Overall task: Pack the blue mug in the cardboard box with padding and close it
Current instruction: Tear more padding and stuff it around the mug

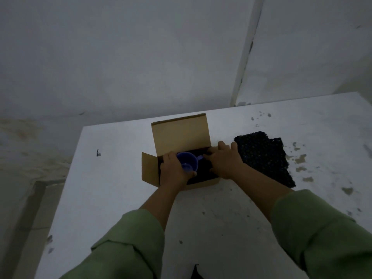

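The open cardboard box stands in the middle of the white table, its back flap upright and its left flap folded out. Inside it the blue mug lies tilted, mouth toward me, handle pointing right, on dark padding that lines the box. My left hand is wrapped around the mug's left side inside the box. My right hand rests over the box's right edge, fingers spread and pressing on the dark lining near the handle.
A sheet of black bubble padding lies flat on the table just right of the box. Grey stains speckle the table's right part. Walls stand close behind, and the table's left edge drops to the floor.
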